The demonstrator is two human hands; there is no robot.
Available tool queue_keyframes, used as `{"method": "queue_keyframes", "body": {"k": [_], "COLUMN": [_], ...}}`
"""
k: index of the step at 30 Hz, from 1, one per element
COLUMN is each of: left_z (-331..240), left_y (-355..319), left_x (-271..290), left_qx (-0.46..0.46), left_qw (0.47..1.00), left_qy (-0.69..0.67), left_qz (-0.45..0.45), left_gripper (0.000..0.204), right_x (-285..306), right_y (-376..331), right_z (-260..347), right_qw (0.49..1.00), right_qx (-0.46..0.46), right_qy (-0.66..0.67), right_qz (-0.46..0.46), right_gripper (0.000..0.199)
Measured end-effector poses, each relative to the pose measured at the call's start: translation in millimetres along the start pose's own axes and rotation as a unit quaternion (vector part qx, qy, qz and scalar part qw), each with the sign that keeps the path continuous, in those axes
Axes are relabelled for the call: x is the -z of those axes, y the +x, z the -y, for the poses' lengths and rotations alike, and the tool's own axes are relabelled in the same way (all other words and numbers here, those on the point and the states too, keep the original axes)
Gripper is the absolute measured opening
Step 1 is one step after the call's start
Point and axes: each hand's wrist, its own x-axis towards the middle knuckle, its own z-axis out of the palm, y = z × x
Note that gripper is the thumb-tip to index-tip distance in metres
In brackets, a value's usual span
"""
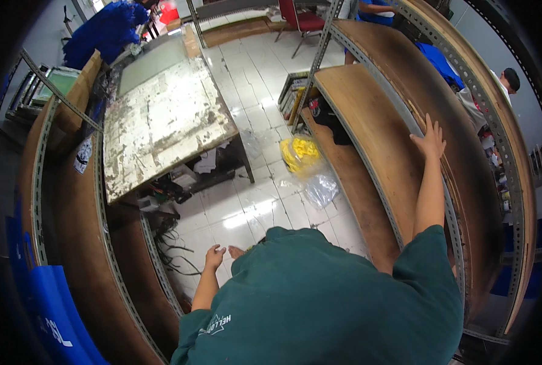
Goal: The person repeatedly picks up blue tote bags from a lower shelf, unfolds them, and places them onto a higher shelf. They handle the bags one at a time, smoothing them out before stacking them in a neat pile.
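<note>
My right hand [430, 141] is stretched out with its fingers spread, at the front edge of a brown wooden shelf board [398, 67] on the right-hand rack. It holds nothing; whether the palm touches the board or the metal rail I cannot tell. My left hand [215, 257] hangs low over the tiled floor beside my bare foot [236, 252], fingers loosely bent and apart, with nothing in it. Below the right rack's middle board [368, 109], a black cloth item [330, 121] lies on the lowest board [368, 225].
Yellow material in clear plastic [300, 153] and a crumpled clear bag [321, 190] lie on the floor. A paint-worn table [167, 115] stands ahead left. Blue cloth [64, 316] hangs by the left rack [79, 201]. A red chair [307, 21] stands farther back; other people are beyond the right rack.
</note>
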Motion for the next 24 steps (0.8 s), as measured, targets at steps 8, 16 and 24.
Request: {"method": "queue_keyframes", "body": {"k": [8,16,24], "left_z": [36,47,53], "left_y": [-45,-69,-62], "left_x": [-7,-19,-38], "left_qx": [0.104,0.128,0.073], "left_qw": [0.991,0.989,0.995], "left_qy": [-0.086,-0.073,-0.067], "left_qz": [0.011,0.019,-0.031], "left_gripper": [0.053,0.053,0.051], "right_x": [-1,25,-9], "right_y": [0,24,109], "right_z": [5,14,16], "right_qw": [1.000,0.998,0.996], "right_qx": [0.000,-0.025,0.004], "right_qy": [-0.011,0.043,0.092], "right_qz": [-0.015,0.026,0.019], "right_gripper": [0.095,0.084,0.077]}}
